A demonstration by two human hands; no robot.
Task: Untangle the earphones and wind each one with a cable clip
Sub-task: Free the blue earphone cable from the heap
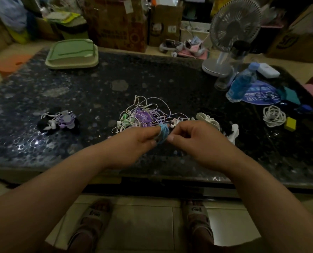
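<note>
A tangle of white, purple and green earphones (142,115) lies in the middle of the dark stone table (115,77). Just in front of it, my left hand (133,139) holds a coil of blue earphone cable (163,133) wound round its fingers. My right hand (195,137) pinches the same blue cable from the right side. A pile of wound earphones with black and purple clips (58,122) sits at the left. White cable clips (208,119) lie right of my hands, partly hidden by the right hand.
A green lidded tray (71,55) stands at the back left. A desk fan (230,33), a blue water bottle (241,83) and a glass occupy the back right. A coiled white cable (273,115) and a yellow block (290,124) lie at the right. Boxes crowd the background.
</note>
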